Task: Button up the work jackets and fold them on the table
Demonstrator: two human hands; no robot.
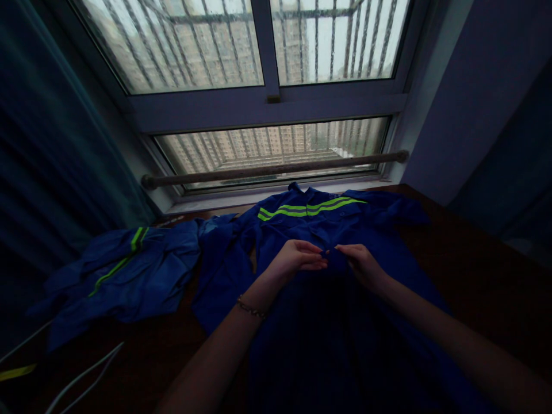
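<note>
A dark blue work jacket (284,236) is spread out with its collar towards the window. A fluorescent yellow-green and grey reflective stripe crosses its chest. Over the middle of the front, my left hand (297,257) pinches the jacket's cloth, fingers pointing right. Facing it closely, my right hand (361,265) grips the same cloth between thumb and fingers, a small gap from the left. A small pale spot shows at the left fingertips; I cannot make out what it is. The lower part of the jacket is in deep shadow.
Another blue garment (159,270) with a similar stripe lies crumpled at left on the dark wooden surface (483,270). White cords (92,368) and a yellow strip (17,372) are at lower left. A rail (276,170) crosses the window; a curtain (64,126) hangs left.
</note>
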